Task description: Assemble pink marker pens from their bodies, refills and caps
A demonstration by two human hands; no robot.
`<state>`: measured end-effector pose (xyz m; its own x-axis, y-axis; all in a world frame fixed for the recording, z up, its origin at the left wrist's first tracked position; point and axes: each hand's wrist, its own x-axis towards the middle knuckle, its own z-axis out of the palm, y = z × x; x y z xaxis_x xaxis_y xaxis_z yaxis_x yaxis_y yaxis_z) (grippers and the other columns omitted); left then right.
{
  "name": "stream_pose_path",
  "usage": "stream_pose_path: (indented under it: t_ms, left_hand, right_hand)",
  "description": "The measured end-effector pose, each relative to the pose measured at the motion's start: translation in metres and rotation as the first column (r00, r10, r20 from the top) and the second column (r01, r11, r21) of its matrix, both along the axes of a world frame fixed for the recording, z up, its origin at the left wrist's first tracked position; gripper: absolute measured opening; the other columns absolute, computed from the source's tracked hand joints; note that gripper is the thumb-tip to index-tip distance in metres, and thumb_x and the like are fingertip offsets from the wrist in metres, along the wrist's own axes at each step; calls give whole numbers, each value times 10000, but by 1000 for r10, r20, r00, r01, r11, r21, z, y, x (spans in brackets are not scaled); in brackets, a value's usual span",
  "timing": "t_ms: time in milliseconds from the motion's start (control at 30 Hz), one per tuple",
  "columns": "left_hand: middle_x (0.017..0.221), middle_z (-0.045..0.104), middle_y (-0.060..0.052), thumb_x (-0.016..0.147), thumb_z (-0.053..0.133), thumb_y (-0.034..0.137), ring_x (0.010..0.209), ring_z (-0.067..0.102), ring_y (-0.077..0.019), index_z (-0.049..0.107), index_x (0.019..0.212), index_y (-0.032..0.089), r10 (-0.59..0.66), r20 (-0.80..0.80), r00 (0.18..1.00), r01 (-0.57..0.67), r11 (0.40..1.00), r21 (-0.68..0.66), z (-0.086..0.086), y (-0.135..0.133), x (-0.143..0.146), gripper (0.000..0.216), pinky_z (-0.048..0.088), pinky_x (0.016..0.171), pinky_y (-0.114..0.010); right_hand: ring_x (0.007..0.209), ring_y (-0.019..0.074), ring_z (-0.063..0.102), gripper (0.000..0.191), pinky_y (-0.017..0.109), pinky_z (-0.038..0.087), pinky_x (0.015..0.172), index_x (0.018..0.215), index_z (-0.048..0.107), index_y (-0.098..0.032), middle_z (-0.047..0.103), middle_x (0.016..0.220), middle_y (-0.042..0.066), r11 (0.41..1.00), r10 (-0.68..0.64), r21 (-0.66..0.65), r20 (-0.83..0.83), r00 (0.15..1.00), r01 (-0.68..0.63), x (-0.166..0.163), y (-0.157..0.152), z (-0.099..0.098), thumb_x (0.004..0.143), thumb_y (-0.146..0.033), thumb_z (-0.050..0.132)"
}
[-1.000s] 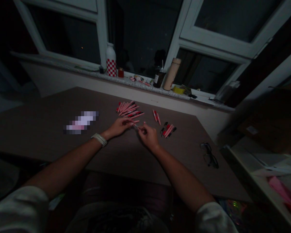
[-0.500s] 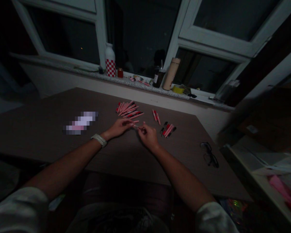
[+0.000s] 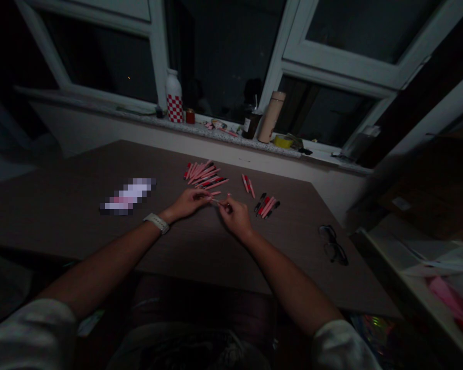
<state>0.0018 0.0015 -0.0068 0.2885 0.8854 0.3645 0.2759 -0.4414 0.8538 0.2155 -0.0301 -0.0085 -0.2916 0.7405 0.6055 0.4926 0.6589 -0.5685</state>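
Note:
Above the dark table, my left hand (image 3: pixel 190 201) and my right hand (image 3: pixel 235 215) nearly meet. Both are closed, fingertips pinched on opposite ends of a slim, pale pen (image 3: pixel 215 201); its finer parts are too dim and small to make out. Just beyond them lies a loose pile of pink, red and black pens (image 3: pixel 206 174), with one pink pen nearest my left fingers. To the right are a small row of pink and red pens (image 3: pixel 248 185) and a group of black, red and pink pens (image 3: pixel 267 205).
Eyeglasses (image 3: pixel 333 244) rest on the table's right side, and a blurred-out object (image 3: pixel 128 196) on its left. Along the windowsill stand a checkered bottle (image 3: pixel 174 100), a small jar (image 3: pixel 190 116), a dark cup (image 3: pixel 250 123), a tan flask (image 3: pixel 272 117) and yellow tape (image 3: pixel 283 141).

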Motion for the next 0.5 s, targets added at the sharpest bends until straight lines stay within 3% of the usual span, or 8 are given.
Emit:
stream_pose_path:
  t_ms: [200,500]
  left_hand:
    - [949,797,-102,777,768,552,920,711,-235,779,930,159,-8,30,1000,9,999,-33,6,-4,3,422,543,922,-386]
    - [971,797,-98,776,781,498,970,719,-249,787,902,162,-22,29,999,23,1000,-22,8,-7,4,359,553,926,-374]
  right_hand:
    - [632,140,602,171,228,463,684,869,706,-189,701,747,21,1000,1,-4,9,1000,-1,1,1,-1,929,-288,581]
    - [540,133,589,286,225,427,592,879,711,-185,650,614,-11,995,-41,-97,-51,998,36,-1,3,-7,955,-439,606]
